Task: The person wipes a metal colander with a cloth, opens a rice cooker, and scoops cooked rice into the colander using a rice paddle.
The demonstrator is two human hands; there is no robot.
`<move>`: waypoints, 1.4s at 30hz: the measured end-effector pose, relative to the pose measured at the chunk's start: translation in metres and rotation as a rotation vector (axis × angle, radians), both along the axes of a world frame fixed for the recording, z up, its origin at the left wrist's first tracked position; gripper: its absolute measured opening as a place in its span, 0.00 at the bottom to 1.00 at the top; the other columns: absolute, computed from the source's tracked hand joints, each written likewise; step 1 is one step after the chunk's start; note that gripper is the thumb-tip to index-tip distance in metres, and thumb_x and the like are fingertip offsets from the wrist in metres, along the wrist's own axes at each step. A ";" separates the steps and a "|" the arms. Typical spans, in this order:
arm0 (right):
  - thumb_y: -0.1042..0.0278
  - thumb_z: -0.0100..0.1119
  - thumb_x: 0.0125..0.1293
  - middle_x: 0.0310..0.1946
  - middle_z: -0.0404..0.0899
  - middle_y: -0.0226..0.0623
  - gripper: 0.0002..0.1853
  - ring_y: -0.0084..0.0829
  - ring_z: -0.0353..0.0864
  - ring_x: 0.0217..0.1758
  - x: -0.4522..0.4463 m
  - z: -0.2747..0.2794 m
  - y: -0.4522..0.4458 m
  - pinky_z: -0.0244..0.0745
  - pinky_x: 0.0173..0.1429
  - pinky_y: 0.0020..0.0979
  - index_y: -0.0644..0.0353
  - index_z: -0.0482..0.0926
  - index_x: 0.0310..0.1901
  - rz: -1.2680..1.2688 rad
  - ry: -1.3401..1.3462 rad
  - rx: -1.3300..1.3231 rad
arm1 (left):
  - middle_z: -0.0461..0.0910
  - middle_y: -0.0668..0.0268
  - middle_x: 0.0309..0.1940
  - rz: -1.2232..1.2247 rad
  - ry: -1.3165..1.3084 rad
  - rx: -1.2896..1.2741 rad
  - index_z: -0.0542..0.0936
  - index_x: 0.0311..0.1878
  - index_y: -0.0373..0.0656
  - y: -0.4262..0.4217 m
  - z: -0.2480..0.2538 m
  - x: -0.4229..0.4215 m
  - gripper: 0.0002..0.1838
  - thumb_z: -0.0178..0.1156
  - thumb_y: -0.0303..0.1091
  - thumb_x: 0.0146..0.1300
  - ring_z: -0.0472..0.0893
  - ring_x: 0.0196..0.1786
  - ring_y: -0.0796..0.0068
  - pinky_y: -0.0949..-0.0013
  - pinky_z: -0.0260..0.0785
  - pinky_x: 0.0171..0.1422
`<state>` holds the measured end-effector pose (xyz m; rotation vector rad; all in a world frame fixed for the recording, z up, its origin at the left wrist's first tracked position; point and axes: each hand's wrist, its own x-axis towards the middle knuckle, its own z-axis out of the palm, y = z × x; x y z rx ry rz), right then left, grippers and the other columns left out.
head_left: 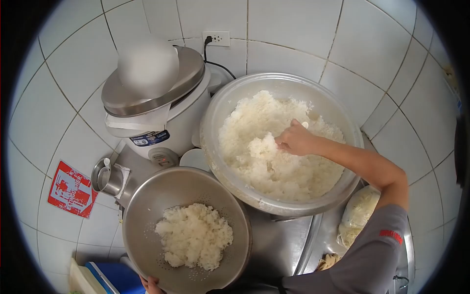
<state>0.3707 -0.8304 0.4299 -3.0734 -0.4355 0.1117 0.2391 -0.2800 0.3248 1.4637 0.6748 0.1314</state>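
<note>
A large metal basin [223, 181] is heaped with cooked white rice [298, 179]. Over that rice, my right hand [296, 139] is closed around a rice scoop, whose white handle end [305, 125] sticks out by my thumb. A lump of rice hides the scoop's blade. At the lower left, my left hand [152, 284] grips the rim of a metal colander [139, 225]; only a few of its fingers show. Inside the colander lies a smaller mound of rice [196, 237].
A rice cooker [183, 125] with a metal lid stands behind the colander. Left of it hangs a small metal cup [106, 177]. A clear bag of pale food [360, 215] lies under my right arm. A blue box [110, 279] sits at the lower left.
</note>
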 end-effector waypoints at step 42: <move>0.76 0.51 0.50 0.27 0.77 0.38 0.19 0.35 0.80 0.27 -0.083 -0.039 0.313 0.72 0.24 0.32 0.60 0.72 0.47 0.199 -0.200 -0.237 | 0.70 0.59 0.43 -0.136 -0.284 -0.430 0.62 0.55 0.34 -0.003 0.002 0.000 0.27 0.44 0.20 0.47 0.71 0.43 0.72 0.73 0.65 0.48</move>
